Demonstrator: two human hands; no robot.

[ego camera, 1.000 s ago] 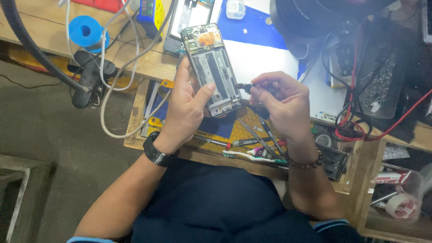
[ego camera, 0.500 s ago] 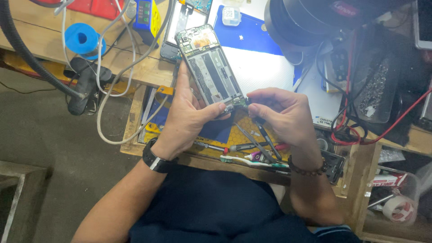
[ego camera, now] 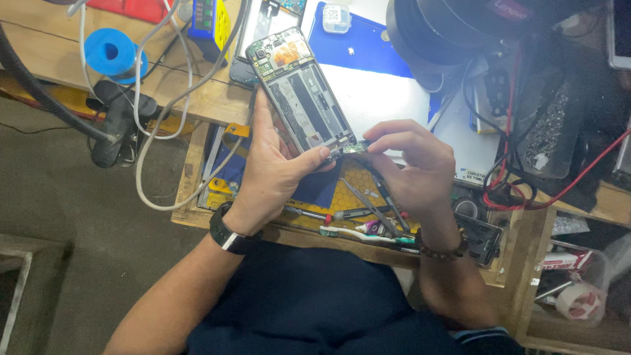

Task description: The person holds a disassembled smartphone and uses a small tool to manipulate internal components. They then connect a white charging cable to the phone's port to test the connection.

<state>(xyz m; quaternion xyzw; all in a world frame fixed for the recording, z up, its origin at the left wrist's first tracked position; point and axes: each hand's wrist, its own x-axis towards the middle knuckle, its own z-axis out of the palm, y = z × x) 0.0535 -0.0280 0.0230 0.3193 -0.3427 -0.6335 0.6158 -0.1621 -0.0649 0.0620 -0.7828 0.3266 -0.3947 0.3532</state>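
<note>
My left hand grips an opened smartphone with its back cover off, circuit board and battery bay exposed, held tilted above the bench. My thumb presses its lower end. My right hand is closed around tweezers whose legs point down and away from the phone, while its fingertips pinch a small green board part at the phone's bottom edge. A black watch sits on my left wrist, a bead bracelet on my right.
Blue mat and white sheet lie on the wooden bench. An open drawer below holds screwdrivers and tools. Blue solder spool and white cables at left. Black lamp head, red wires at right.
My right hand has closed in on the phone's lower end, going from holding a tool tip at its side to pinching the small board there. The phone stays in my left hand.
</note>
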